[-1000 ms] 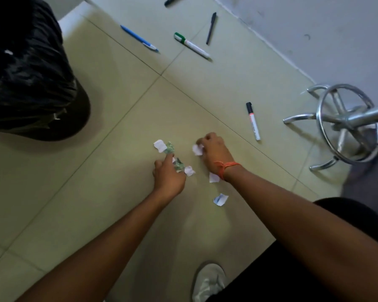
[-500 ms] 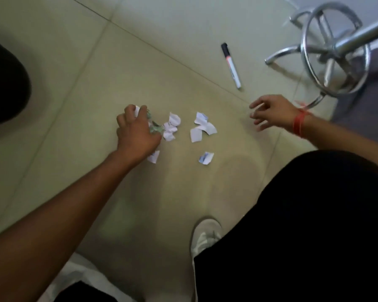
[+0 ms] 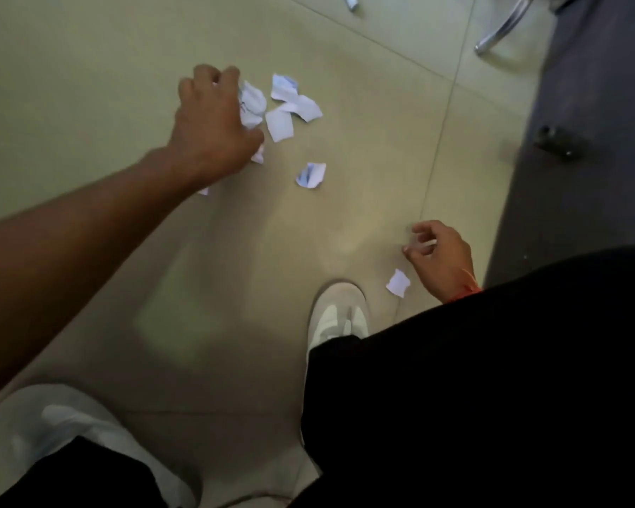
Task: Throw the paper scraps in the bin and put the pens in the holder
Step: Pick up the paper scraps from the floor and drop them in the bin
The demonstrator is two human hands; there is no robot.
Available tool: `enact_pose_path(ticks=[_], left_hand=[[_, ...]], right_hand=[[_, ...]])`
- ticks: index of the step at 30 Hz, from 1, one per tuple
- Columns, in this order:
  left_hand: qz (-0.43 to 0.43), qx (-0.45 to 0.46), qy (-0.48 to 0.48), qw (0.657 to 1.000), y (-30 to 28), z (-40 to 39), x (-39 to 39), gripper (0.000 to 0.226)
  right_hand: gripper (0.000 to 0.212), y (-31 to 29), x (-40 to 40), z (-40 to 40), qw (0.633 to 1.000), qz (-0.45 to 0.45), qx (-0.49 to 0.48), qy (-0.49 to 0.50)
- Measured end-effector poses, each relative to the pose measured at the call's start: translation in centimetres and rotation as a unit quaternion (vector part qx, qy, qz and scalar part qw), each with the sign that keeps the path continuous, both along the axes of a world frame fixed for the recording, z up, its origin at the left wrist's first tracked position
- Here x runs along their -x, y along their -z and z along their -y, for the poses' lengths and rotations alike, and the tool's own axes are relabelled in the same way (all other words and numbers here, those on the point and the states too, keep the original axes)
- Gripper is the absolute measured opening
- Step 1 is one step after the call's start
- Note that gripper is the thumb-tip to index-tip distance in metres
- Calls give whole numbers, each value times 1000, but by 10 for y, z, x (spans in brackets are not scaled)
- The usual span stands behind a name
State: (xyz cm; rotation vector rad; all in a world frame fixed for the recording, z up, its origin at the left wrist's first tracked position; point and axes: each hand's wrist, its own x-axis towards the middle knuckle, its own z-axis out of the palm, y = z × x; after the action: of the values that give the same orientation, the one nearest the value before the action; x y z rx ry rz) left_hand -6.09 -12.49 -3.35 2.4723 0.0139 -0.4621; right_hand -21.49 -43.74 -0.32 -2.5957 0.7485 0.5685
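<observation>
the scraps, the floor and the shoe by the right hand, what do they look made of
Scraps: thin white paper, matte, with torn edges and creases. Floor: glossy beige tile, likely ceramic; it shows grout lines and soft reflections. Shoe: white, probably leather or synthetic with fabric panels, too blurred to tell.

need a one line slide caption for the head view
Left hand gathers paper scraps on the tiled floor while the right hand hovers beside a stray scrap.
</observation>
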Motion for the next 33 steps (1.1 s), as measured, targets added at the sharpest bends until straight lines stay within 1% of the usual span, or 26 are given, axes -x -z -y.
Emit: enact_pose_path(ticks=[2,4,5,6,9,10,12,15,18,20,22,23,24,25,26,27,28,29,30,31,33], left_hand=[[0,-4,-6,1000,-5,-2,9,77],[14,-26,-8,1000,-9,-4,22,79],[15,-44,-7,999,-11,-4,27,79],[6,-64,-7,998,-12,-3,33,79],[-47,-108,-16,993,-12,-3,43,81],[-58,-111,-19,992,-11,-3,45,81],[-54,-98,-20,993,-9,-4,50,81],[-39,-31,-9,999,-5,-7,54,82],[-24,66,-8,997,-7,-10,58,84],[-3,121,-35,992,-8,-15,59,83],[29,139,-66,988,-10,-23,60,81],[48,125,-79,988,-11,-27,62,78],[62,94,-91,990,-12,-31,63,76],[60,47,-99,992,-13,-34,65,75],[36,-8,-104,994,-13,-36,68,76],[-3,-56,-105,993,-13,-38,70,79],[-46,-86,-101,990,-12,-39,74,81],[-71,-100,-93,988,-9,-39,77,81],[-76,-100,-86,988,-6,-38,79,80],[-66,-87,-81,991,-3,-36,79,79],[-42,-35,-72,996,3,-28,73,81]], right_hand=[[37,7,24,13,998,-61,12,24],[39,17,36,24,989,-134,-27,58],[41,22,36,26,985,-154,-35,67],[42,26,36,25,985,-152,-39,72],[29,29,33,-5,994,-59,-25,83],[25,27,34,-16,996,-12,-22,86],[22,23,29,-34,992,62,-48,98],[21,23,-9,-57,983,95,-122,103],[24,24,-59,-92,970,125,-202,48],[28,27,-87,-113,959,130,-252,21],[34,26,-108,-130,940,127,-317,21],[37,23,-113,-133,934,130,-333,16],[40,21,-117,-133,935,136,-327,-3],[46,19,-119,-129,947,138,-286,-42],[54,18,-119,-122,962,130,-220,-97],[66,17,-119,-115,969,113,-157,-152],[79,18,-119,-108,971,88,-113,-191],[91,19,-120,-105,971,66,-94,-211],[100,22,-122,-103,969,56,-88,-223],[107,25,-125,-104,967,54,-91,-233],[112,29,-137,-114,960,64,-114,-247]])
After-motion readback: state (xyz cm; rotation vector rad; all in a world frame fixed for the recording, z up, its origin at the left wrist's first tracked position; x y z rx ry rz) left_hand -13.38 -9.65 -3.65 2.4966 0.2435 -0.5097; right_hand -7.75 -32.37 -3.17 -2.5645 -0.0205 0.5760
